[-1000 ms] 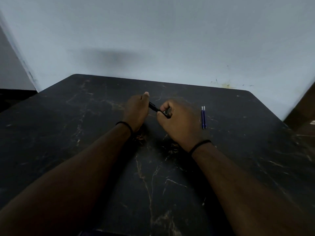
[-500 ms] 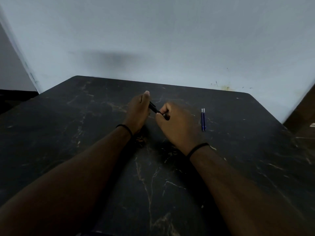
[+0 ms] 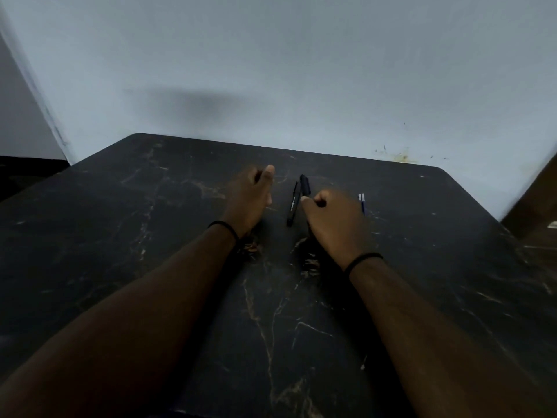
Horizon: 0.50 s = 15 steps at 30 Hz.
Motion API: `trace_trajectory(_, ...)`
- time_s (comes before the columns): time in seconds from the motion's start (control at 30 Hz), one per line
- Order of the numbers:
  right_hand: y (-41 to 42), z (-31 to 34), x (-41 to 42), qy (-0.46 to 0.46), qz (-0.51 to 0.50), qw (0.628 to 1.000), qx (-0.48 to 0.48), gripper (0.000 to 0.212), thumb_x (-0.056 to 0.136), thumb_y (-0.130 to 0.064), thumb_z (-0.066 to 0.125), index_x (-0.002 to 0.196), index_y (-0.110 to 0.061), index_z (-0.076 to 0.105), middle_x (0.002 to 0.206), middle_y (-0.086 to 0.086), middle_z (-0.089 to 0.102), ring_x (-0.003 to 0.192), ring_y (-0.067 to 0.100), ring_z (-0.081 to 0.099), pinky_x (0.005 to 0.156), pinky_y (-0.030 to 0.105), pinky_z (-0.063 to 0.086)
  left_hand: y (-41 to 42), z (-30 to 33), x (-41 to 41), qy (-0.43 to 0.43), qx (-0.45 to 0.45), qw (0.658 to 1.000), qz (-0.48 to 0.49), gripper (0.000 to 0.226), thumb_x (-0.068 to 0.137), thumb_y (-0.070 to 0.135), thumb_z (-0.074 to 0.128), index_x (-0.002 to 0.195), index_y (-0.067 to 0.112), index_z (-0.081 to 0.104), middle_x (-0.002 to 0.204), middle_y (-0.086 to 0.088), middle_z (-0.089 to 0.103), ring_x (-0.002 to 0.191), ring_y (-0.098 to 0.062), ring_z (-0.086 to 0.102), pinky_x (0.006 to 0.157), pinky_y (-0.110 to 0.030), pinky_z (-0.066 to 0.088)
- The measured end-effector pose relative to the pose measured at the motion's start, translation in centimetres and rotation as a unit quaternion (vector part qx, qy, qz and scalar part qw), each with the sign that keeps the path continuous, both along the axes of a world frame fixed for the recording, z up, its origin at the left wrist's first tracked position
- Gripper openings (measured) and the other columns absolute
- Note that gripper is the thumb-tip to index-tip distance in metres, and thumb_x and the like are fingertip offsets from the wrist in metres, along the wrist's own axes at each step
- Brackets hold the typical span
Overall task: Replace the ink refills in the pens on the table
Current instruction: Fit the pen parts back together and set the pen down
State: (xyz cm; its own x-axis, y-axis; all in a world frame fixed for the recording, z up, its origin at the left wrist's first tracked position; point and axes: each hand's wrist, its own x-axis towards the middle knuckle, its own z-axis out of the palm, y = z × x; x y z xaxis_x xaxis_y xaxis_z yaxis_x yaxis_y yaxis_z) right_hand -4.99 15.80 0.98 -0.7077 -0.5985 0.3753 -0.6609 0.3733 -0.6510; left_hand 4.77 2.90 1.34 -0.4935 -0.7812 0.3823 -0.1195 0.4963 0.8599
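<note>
Between my two hands, on the black marbled table [image 3: 150,236], lies a black pen [image 3: 294,203], its slim barrel pointing away from me and marked with a line of pale print too small to read. Just beside it on the right sits a second, thicker black pen piece [image 3: 305,186], whose near end disappears behind my right hand [image 3: 331,218]. That hand is curled into a loose fist, knuckles up, and whether its fingers grip the thicker piece or merely rest against it cannot be told. My left hand [image 3: 251,197] rests on its outer edge near the pen's left side without touching it, thumb raised, fingers bent inward and holding nothing I can see. Beyond my right hand, two blue ink refills [image 3: 361,199] with pale tips lie side by side, partly hidden by my knuckles. Both wrists wear a thin black band.
</note>
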Motion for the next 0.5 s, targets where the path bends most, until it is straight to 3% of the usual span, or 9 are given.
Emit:
trace_trajectory(0.1,0.2,-0.2,-0.9,0.008,-0.039,0.999,0.008,0.041,0.089,-0.041,0.057,0.057,-0.019,0.044,0.054,-0.003,0.048,0.053,0.013,0.049,0.052,0.027,0.031,0.0,-0.3,-0.1,-0.018,-0.019,1.0,0.002,0.034,0.102,0.031,0.047,0.087,0.003,0.059,0.061,-0.001,0.057,0.054,-0.009,0.05,0.06,-0.028,0.042)
trace_trajectory(0.27,0.2,-0.4,-1.4,0.025,-0.037,0.999,0.025,0.044,0.096,-0.042,0.052,0.057,-0.023,0.043,0.053,-0.005,0.047,0.052,0.012,0.047,0.051,0.025,0.029,0.0,-0.5,-0.1,-0.043,-0.056,0.997,0.018,0.032,0.1,0.031,0.051,0.073,0.014,0.057,0.06,0.001,0.058,0.056,-0.012,0.052,0.067,-0.032,0.046)
trace_trajectory(0.5,-0.4,-0.3,-1.1,0.037,-0.009,0.999,0.005,0.041,0.1,-0.034,0.051,0.063,-0.017,0.056,0.058,-0.008,0.052,0.056,0.007,0.05,0.051,0.021,0.031,0.2,-0.4,0.0,-0.032,-0.061,0.998,-0.004,0.03,0.097,0.026,0.056,0.068,0.022,0.055,0.057,0.004,0.059,0.054,-0.008,0.053,0.064,-0.028,0.044)
